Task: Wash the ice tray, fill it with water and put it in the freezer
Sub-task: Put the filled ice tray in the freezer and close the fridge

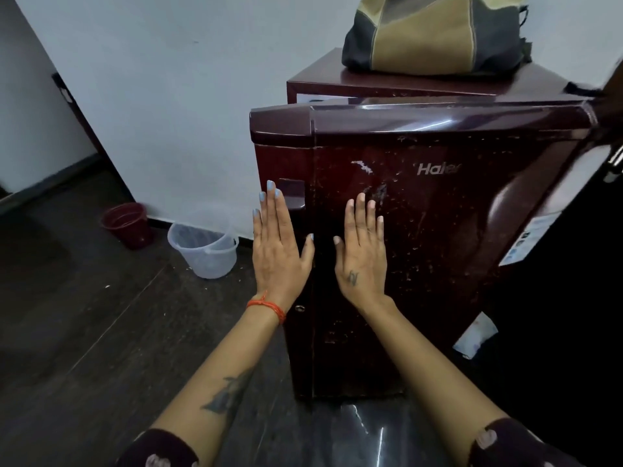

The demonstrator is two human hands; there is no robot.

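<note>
Your left hand (pixel 277 246) and right hand (pixel 362 248) lie flat with straight fingers on the fridge door (pixel 438 251), which stands slightly ajar. No ice tray shows anywhere, so you're probably closing up; the tray may already be inside

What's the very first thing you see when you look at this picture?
First, the two hands pressed flat on the shiny dark-red fridge door in the middle: the left hand, with blue nails, by the door's handle edge, the right hand beside it. The door stands slightly ajar at the top. Next, a grey-and-tan bag sits on top of the fridge, and a clear bucket and a red bucket stand on the floor by the wall, left.
</note>
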